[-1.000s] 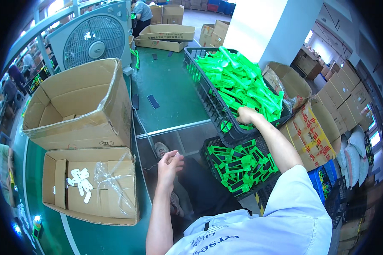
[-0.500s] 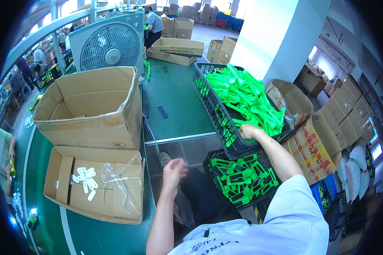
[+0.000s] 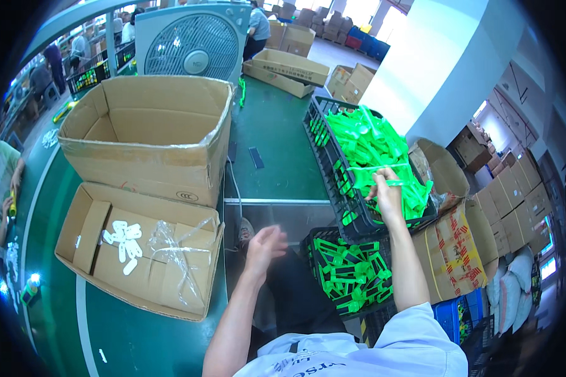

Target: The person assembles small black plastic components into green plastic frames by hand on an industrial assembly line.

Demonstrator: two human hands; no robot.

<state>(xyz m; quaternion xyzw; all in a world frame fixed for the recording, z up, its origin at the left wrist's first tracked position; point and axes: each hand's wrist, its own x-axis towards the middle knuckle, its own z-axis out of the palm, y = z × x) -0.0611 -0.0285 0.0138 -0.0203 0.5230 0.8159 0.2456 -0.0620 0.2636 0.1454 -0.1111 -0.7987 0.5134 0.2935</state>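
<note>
My right hand point(image 3: 386, 190) is closed on a translucent bright-green plastic piece point(image 3: 393, 183), long and narrow, over the near part of the upper black crate point(image 3: 333, 168). A heap of similar green plastic pieces point(image 3: 368, 135) fills that crate. My left hand point(image 3: 265, 250) hovers in front of my body, slightly blurred, its fingers loosely bent and nothing visible in them. Below the upper crate and right of my left hand stands a lower black crate point(image 3: 307, 246). It holds many green pieces with dark panels point(image 3: 352, 273).
Left, on the green bench point(image 3: 138, 349), sit a deep cardboard box point(image 3: 163, 164) and a shallow one point(image 3: 188, 308) with white parts point(image 3: 126, 239) and clear film. A box fan point(image 3: 192, 44) stands behind. Cartons point(image 3: 453, 251) and a white pillar point(image 3: 421, 69) flank the right; co-workers sit far left.
My right hand has lifted from the crate's near corner, now with a green piece in it. My left hand stays near the middle. The whole view has shifted slightly.
</note>
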